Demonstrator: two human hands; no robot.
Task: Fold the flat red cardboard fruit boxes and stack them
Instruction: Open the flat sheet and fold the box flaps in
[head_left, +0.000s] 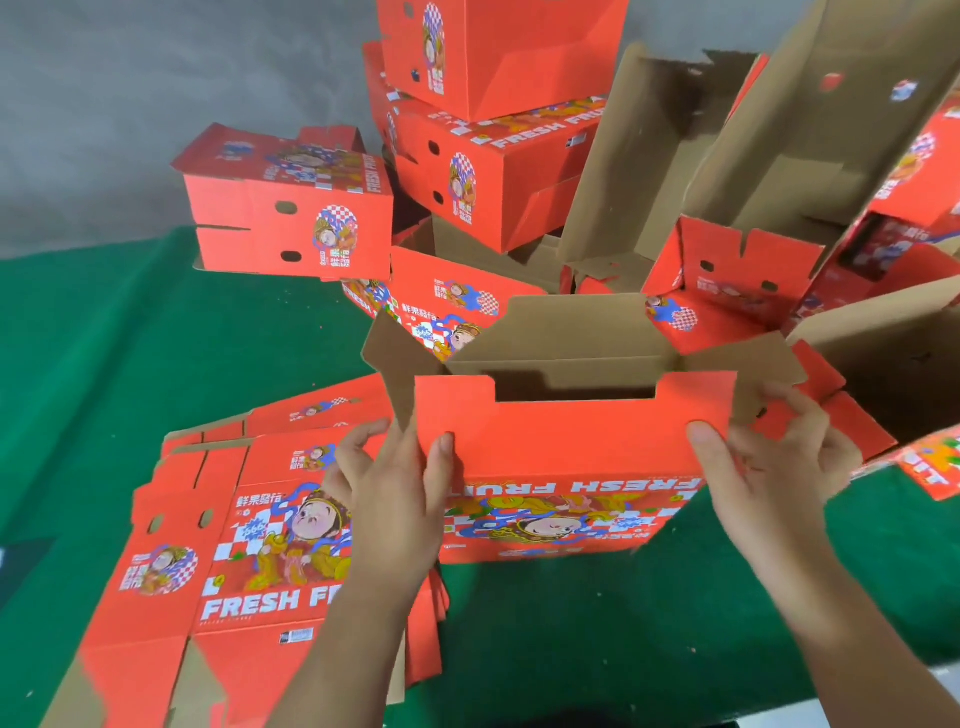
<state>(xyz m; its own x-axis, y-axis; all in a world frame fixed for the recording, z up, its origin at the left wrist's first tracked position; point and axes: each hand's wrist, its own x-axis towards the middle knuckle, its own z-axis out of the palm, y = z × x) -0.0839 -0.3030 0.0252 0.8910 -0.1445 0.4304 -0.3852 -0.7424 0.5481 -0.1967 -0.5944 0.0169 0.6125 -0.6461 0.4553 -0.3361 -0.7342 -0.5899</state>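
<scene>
A half-folded red fruit box (571, 457) stands in front of me on the green table, its brown inside open at the top and its flaps raised. My left hand (395, 499) grips the box's left end, thumb on the red front panel. My right hand (774, 462) grips the right end, thumb on the front and fingers on the side flap. A pile of flat red boxes (218, 561) lies at the lower left, partly under my left forearm. Folded red boxes (493, 104) are stacked at the back centre.
Another folded box (291, 218) stands at the back left. Open boxes with brown insides (727, 156) crowd the back right and right edge. The green cloth (130, 338) covers the table; a grey wall stands behind.
</scene>
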